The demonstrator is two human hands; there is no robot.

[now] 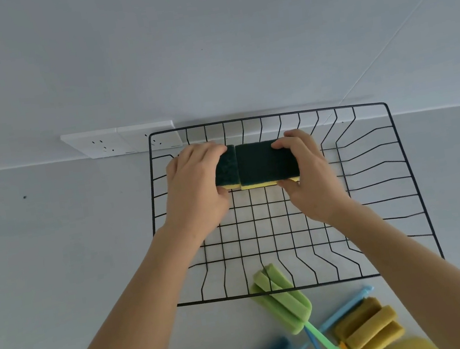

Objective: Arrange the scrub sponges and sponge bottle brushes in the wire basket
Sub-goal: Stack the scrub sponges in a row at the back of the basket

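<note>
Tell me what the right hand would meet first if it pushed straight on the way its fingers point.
Probably the wire basket's far wall; the right hand points there, though depth is unclear.

the wire basket stands on the counter against the wall, with the wall sockets behind its far left corner. two scrub sponges sit side by side, touching, in its far part. the bottle brushes lie on the counter before its near rim.
</note>
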